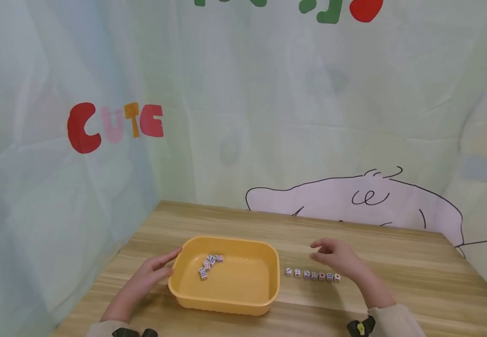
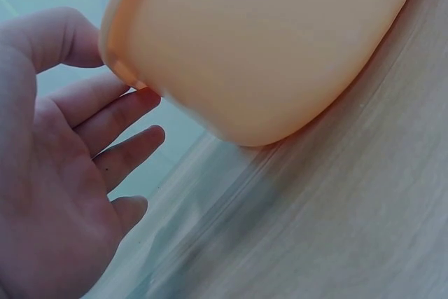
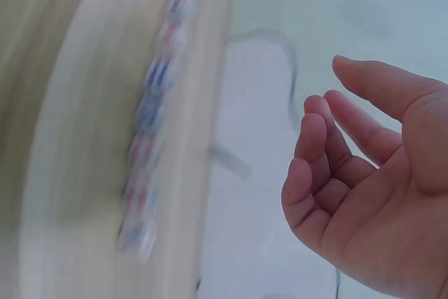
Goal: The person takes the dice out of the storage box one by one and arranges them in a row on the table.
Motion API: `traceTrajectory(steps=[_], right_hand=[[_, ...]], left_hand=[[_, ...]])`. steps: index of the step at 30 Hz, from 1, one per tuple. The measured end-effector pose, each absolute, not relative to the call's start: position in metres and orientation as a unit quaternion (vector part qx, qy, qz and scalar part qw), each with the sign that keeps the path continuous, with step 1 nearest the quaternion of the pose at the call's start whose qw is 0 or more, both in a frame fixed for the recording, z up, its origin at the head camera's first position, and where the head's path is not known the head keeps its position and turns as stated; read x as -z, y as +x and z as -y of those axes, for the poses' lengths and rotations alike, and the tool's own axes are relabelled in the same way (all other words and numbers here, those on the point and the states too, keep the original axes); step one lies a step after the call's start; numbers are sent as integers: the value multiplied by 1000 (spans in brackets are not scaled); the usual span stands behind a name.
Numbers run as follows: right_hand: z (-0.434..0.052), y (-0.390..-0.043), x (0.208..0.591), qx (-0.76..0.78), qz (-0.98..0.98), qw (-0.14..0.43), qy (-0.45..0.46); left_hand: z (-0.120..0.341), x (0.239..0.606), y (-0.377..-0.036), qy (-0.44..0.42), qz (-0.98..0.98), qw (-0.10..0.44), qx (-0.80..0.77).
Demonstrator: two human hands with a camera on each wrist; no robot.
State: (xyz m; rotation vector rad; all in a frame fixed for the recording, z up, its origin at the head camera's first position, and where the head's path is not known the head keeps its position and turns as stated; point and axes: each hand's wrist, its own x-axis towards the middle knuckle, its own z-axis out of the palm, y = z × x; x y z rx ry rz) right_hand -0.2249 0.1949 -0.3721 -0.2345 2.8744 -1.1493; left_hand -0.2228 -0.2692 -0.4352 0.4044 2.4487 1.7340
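on the table's (image 1: 218,220) left-centre sits a yellow tub (image 1: 243,285), w/ a loose clump of dice (image 1: 212,262) toward the left-far part of its floor; seven more dice, i.e. the row (image 1: 314,275), run left to right on bare wood just right of it. left hand (image 1: 149,275) is at the tub's left rim, fingers relaxed & apart, tips touching the edge rather than clamping it. right hand (image 1: 337,256) hangs above the far side of the row's right end, thumb & fingers loosely bent w/ a gap between, nothing pinched. dice look like hard plastic: prob v. light, stiff, not fragile, a bit slick & easy to roll or knock out of line; best hold is prob thumb + index on two opp. side faces, from above. tub is prob light & semi-stiff, might slide if bumped, so steadying by the rim makes sense. materials: tub glossy & smooth, rounded corners, thin lip; dice tiny white cubes, slightly rounded, red & blue pips; table flat w/ wood-grain streaks; backdrop (image 1: 268,93) creased, cloth-like, pale green, w/ printed letters & a cartoon outline. right wrist view's blurry, so pips there can't be read.
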Motion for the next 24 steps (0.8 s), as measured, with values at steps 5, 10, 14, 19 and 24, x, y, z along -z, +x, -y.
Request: traceTrajectory(steps=[5,10,14,19,24], right_hand=[[-148,-233,366,401,-908,22,-120],[-109,-236,365,424,-889,40,-170],[-82,-236,367,439,-876,56,-191],[-57,-237,369,444,-871,71,-198],[-36,-237,373,434,-876,77,-197]], left_hand=[[270,435,-224,138,-805,56,-575],[271,436,-225,145,-805,54,-573],[270,436,-225,136,-808,53,-571],[270,436,-224,133,-811,51,-568],[270,437,-224,142,-809,50,-569]])
